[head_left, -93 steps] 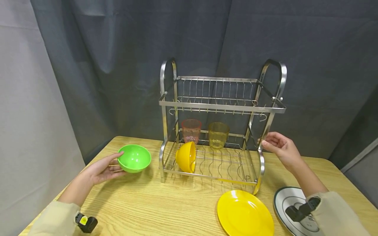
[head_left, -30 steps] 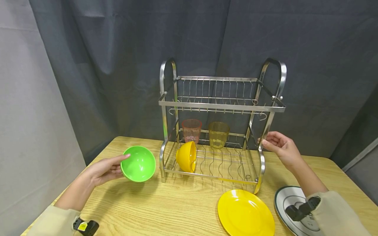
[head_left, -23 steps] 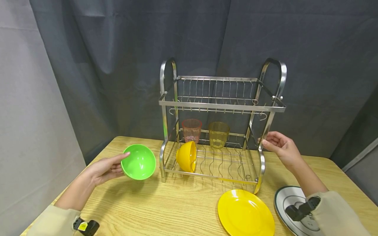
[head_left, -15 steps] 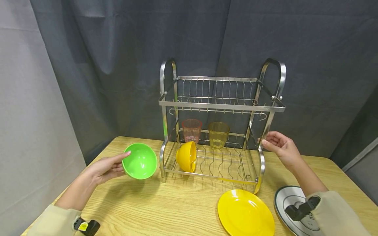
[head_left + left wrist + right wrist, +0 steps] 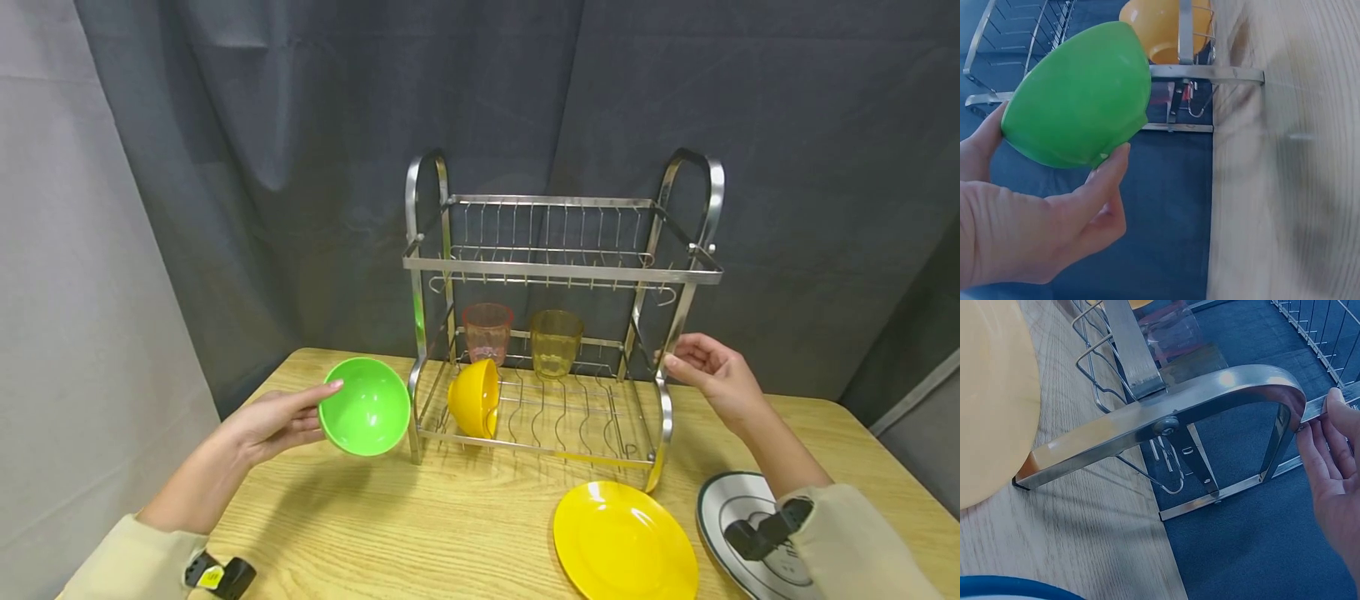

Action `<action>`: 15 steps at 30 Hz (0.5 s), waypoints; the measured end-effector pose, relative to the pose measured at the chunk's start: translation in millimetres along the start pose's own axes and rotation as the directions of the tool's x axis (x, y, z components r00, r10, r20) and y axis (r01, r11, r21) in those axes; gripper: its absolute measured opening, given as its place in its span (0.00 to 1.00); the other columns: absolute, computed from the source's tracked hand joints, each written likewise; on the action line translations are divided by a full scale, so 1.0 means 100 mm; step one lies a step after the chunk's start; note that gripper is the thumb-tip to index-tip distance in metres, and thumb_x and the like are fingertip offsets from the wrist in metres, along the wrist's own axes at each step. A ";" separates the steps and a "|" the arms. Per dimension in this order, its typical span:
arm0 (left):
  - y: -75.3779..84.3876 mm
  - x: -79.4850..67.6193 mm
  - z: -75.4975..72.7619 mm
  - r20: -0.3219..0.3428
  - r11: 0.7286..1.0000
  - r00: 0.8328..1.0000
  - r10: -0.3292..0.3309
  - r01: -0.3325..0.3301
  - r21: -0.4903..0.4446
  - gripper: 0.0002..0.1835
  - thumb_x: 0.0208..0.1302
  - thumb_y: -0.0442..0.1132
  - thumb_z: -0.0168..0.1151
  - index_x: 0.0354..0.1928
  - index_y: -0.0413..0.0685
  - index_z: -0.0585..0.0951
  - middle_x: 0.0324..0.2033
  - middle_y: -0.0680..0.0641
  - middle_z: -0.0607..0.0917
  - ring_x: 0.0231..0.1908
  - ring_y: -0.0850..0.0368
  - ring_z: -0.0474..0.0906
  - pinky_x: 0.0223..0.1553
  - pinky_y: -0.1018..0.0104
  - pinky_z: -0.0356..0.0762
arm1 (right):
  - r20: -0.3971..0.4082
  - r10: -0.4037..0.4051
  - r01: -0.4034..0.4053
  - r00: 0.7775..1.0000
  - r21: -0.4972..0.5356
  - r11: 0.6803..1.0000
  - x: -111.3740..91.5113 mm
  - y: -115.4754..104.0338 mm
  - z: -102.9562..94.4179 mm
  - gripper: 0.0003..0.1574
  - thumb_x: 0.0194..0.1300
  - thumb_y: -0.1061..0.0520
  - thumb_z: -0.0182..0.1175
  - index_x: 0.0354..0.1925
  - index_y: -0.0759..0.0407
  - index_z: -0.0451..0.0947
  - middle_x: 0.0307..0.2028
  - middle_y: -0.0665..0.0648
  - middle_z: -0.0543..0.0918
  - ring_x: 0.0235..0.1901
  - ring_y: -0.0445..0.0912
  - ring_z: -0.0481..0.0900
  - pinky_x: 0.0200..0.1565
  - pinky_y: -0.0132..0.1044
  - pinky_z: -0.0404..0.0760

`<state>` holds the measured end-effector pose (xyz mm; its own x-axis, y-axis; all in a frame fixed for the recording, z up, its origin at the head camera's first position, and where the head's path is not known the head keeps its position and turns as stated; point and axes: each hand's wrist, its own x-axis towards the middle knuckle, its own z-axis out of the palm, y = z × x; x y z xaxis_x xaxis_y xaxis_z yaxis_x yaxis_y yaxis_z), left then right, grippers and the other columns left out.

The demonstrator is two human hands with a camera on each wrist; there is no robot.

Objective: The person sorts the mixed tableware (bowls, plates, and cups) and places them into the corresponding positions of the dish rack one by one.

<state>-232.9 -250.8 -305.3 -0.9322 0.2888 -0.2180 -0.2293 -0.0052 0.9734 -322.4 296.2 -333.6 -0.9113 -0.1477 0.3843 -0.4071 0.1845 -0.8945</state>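
Found holding tilted green bowl (image 5: 365,408) in left hand (image 5: 285,422), with yellow bowl (image 5: 468,400) right of that grip, and pinching upright (image 5: 681,317) of dish rack (image 5: 562,271) in right hand (image 5: 711,382).

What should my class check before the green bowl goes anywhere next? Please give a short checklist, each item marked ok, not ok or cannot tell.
1. Green bowl held: ok; the left hand grips its side.
2. Rack steadied: ok; the right hand pinches its right post.
3. Green bowl over the rack: not ok; it is left of it.
4. Green bowl apart from the left post: cannot tell; they overlap in view.
5. Room beside the yellow bowl: ok; bare wires show to its right.
6. Green bowl's underside dry: cannot tell.
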 end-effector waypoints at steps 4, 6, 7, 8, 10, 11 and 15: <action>0.04 -0.02 0.04 0.008 1.000 1.000 0.014 -0.014 0.024 0.13 0.68 0.47 0.58 0.46 0.47 0.77 0.35 0.56 0.87 0.39 0.66 0.85 0.46 0.70 0.84 | 0.007 0.000 0.000 1.000 0.027 1.000 0.00 0.01 0.01 0.13 0.64 0.65 0.60 0.43 0.49 0.74 0.34 0.37 0.82 0.35 0.30 0.80 0.39 0.18 0.80; 0.05 -0.03 0.06 0.004 0.999 1.000 0.018 -0.018 0.037 0.14 0.68 0.47 0.58 0.48 0.45 0.76 0.36 0.56 0.87 0.39 0.66 0.85 0.47 0.70 0.84 | 0.007 -0.004 0.004 1.000 0.027 1.000 0.00 0.01 0.01 0.13 0.64 0.65 0.60 0.43 0.49 0.74 0.34 0.37 0.82 0.35 0.30 0.80 0.39 0.18 0.80; 0.06 -0.03 0.07 0.002 0.999 1.000 0.019 -0.019 0.043 0.15 0.68 0.47 0.58 0.49 0.45 0.76 0.36 0.56 0.87 0.40 0.66 0.85 0.47 0.70 0.84 | 0.007 -0.006 0.006 1.000 0.024 1.000 0.00 0.00 0.01 0.13 0.64 0.65 0.60 0.43 0.49 0.74 0.34 0.37 0.82 0.34 0.30 0.80 0.39 0.18 0.80; 0.07 -0.04 0.08 -0.003 0.999 1.000 0.019 -0.019 0.047 0.16 0.68 0.47 0.58 0.49 0.44 0.76 0.36 0.56 0.87 0.40 0.66 0.85 0.47 0.70 0.84 | 0.007 -0.008 0.008 1.000 0.019 1.000 0.00 0.00 0.01 0.12 0.64 0.65 0.60 0.42 0.49 0.74 0.34 0.37 0.82 0.34 0.30 0.80 0.38 0.18 0.80; 0.09 -0.04 0.10 0.002 0.998 1.000 0.024 -0.024 0.052 0.17 0.68 0.47 0.58 0.50 0.43 0.75 0.37 0.56 0.87 0.40 0.66 0.85 0.47 0.70 0.84 | 0.003 -0.011 0.011 1.000 -0.007 1.000 0.00 -0.01 0.01 0.11 0.64 0.65 0.61 0.42 0.50 0.75 0.33 0.37 0.82 0.34 0.30 0.79 0.38 0.18 0.80; 0.10 -0.04 0.12 0.008 0.998 1.000 0.028 -0.028 0.052 0.16 0.68 0.47 0.58 0.50 0.44 0.76 0.36 0.56 0.86 0.40 0.67 0.85 0.47 0.70 0.84 | 0.000 -0.013 0.013 1.000 -0.033 0.999 0.01 -0.02 0.01 0.11 0.64 0.64 0.61 0.41 0.50 0.75 0.33 0.37 0.81 0.33 0.30 0.79 0.38 0.18 0.79; 0.15 -0.04 0.20 0.036 0.999 0.999 0.036 -0.037 0.037 0.10 0.68 0.46 0.58 0.43 0.48 0.79 0.31 0.58 0.85 0.36 0.69 0.83 0.46 0.70 0.84 | -0.016 -0.008 0.005 1.000 -0.150 0.989 0.02 -0.04 0.00 0.08 0.64 0.61 0.62 0.41 0.50 0.74 0.32 0.35 0.79 0.32 0.30 0.78 0.37 0.19 0.79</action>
<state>-227.3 -232.5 -288.4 -0.9293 0.3225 -0.1801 -0.1839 0.0190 0.9828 -322.0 294.8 -329.0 -0.9090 -0.1337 0.3947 -0.4164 0.3275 -0.8481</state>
